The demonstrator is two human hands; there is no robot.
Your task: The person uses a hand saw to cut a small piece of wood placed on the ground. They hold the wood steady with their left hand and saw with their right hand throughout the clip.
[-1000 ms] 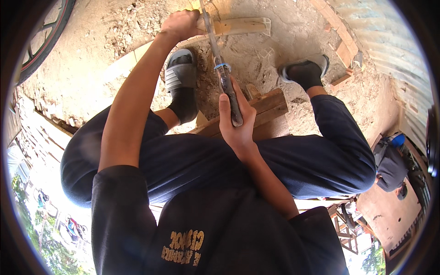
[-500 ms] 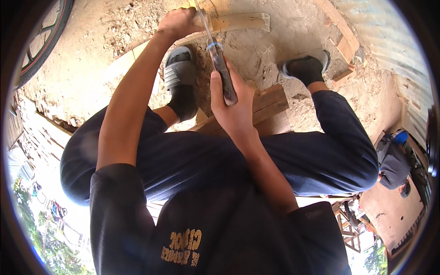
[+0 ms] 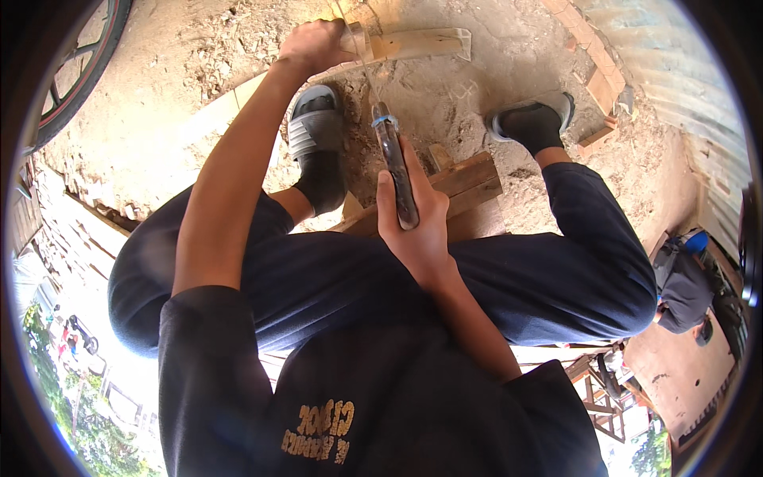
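My left hand (image 3: 319,44) is closed on a pale, slightly curved wooden board (image 3: 421,44) that lies low over the dirt ground. In my right hand (image 3: 421,226) is a narrow-bladed hand saw, its dark handle (image 3: 395,163) wrapped by my fingers and a light-blue band round its front end. The thin blade (image 3: 366,71) runs away from me across the board, just right of my left hand. Motion blur and the top of the picture hide the blade's teeth and tip.
My sandalled feet (image 3: 315,131) stand apart on the dirt. Between them lie brown wooden blocks (image 3: 469,179). A wheel (image 3: 87,60) stands at the far left. Bricks (image 3: 600,83) and a corrugated metal wall (image 3: 675,71) edge the right, where another person (image 3: 683,282) is near a board.
My right hand has pulled the hand saw back toward me, so its handle sits lower in the picture. The left hand keeps its hold on the board with barely any shift.
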